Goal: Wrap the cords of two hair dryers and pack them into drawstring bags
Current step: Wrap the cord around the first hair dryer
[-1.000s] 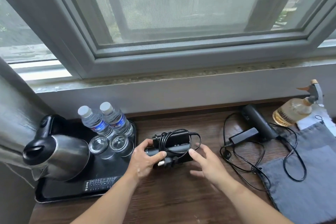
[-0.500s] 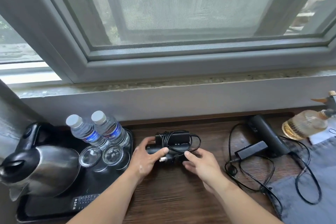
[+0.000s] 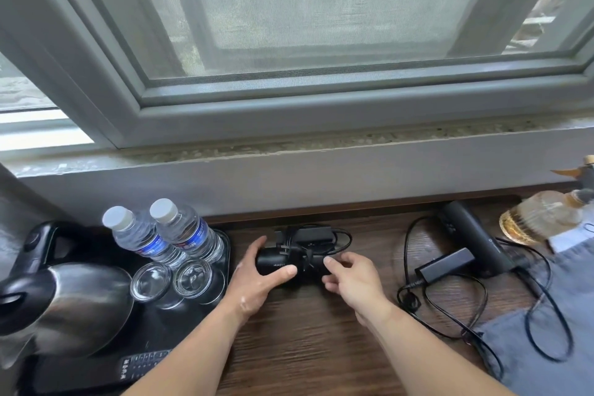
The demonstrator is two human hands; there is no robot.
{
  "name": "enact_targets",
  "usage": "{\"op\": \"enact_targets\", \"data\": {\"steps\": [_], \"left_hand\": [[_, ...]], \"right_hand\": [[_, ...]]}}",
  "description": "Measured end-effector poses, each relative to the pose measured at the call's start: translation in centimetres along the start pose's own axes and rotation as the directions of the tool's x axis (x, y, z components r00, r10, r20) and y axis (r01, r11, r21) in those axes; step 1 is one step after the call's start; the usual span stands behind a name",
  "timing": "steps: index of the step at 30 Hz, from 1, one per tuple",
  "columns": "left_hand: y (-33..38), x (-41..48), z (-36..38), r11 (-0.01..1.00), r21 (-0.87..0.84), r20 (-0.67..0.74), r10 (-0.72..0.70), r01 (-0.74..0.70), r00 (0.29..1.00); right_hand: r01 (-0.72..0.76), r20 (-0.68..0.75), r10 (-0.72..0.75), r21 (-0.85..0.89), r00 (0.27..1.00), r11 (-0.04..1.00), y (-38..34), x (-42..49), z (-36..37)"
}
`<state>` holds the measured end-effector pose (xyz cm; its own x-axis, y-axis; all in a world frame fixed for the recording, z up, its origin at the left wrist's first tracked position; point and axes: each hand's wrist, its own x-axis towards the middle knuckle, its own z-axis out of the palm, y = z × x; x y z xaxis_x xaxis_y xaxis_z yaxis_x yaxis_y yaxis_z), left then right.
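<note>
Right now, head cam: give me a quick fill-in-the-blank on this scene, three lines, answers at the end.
1. ____ water bottles stand on the black tray.
2. The left hand and right hand hold the wrapped hair dryer; the loose-corded hair dryer lies to their ____.
3. Lying over the grey bag is a loop of black ____.
Answers: two; right; cord.

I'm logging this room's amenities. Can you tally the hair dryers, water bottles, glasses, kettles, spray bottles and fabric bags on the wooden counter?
Black hair dryers: 2
Clear plastic water bottles: 2
Clear drinking glasses: 2
Steel kettle: 1
Amber spray bottle: 1
Grey fabric bag: 1
Total: 9
</note>
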<state>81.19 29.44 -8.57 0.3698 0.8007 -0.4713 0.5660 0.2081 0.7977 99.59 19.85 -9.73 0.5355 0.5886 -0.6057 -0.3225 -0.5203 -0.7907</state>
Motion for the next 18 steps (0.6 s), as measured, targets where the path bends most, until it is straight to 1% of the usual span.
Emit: {"op": "enact_targets", "data": {"steps": [6,14,18], "left_hand": [[0.0,0.0,0.3,0.998,0.053,-0.029,-0.017,0.018,0.999],[-0.5,-0.1,0.5,0.999,0.031,-0.032,-0.035,0.036,0.999],[-0.6,-0.3,0.6,1.000,0.009,-0.017,-0.026,0.026,1.000]], "right_hand": [[0.048,0.023,-0.046,-0.092,0.999,0.995,-0.1,-0.2,-0.6],[0.052,0.052,-0.044,-0.176,0.998,0.983,0.0,-0.4,-1.1],[0.084,0.059,-0.073,-0.212,0.996,0.974,0.1,-0.5,-1.2]]}}
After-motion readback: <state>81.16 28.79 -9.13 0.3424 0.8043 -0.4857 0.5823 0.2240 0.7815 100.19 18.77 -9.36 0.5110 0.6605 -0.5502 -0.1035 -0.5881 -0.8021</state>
